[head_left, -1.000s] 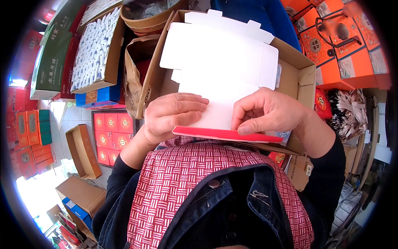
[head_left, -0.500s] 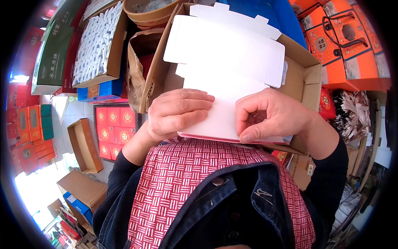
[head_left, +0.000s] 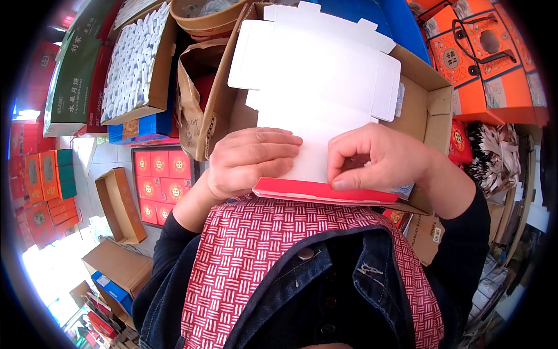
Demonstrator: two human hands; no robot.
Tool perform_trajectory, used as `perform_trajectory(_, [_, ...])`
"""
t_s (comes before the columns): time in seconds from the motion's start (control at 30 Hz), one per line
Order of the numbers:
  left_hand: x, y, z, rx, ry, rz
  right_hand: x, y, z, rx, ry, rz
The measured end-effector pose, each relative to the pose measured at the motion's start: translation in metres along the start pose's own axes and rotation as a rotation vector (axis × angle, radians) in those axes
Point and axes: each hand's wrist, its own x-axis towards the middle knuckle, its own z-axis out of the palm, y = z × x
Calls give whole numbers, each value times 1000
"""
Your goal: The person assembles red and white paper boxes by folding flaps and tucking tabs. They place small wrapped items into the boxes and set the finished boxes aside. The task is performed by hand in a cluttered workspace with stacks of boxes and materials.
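A die-cut carton blank (head_left: 319,70), white on its upper face, lies across an open brown cardboard box (head_left: 423,84). Along its near edge a strip (head_left: 308,189) stands folded up and over, showing a red outer side. My left hand (head_left: 253,160) rests with fingers stretched out and flat on the blank's left part. My right hand (head_left: 378,158) has its fingers curled and its thumb pressed on the red strip, gripping the blank's edge. The blank's side tabs at the far end lie unfolded. What lies under the blank is mostly hidden.
At left stand a box of small white packets (head_left: 136,64), a torn brown paper bag (head_left: 190,110) and a tray of red boxes (head_left: 163,180). A blue bin (head_left: 401,20) is at the back. Orange gift boxes (head_left: 482,58) are stacked at right, above a bundle of ribbons (head_left: 494,151).
The near edge of the blank has been folded up, so its red side now shows. My right thumb has shifted slightly up with it; my left hand has barely moved.
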Motion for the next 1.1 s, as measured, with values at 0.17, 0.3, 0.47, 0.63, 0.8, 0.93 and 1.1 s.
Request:
perform_trajectory(0.17, [-1, -8, -9, -516, -163, -311, -10, -24, 15, -637, 244, -276])
perform_trajectory(0.3, [4, -4, -15, -951, -89, -681, -21, -47, 13, -789, 361, -271])
perform_trajectory(0.47, [44, 7, -19, -665, 101, -798, -18, -74, 18, -1311, 732, -580])
perform_trajectory(0.63, [72, -10, -30, -732, 646, -685, -11, -41, 28, -1116, 338, -714])
perform_trajectory(0.8, [74, 5, -31, -1065, 491, -675, -3, 59, -45, -16, 285, -21])
perform_trajectory(0.93, [62, 3, 11, -1030, 242, -1223, -5, 59, -87, 649, 238, -144])
perform_trajectory(1.1, [57, -5, 29, -773, 212, -1257, -11, 31, -77, 379, 319, 88])
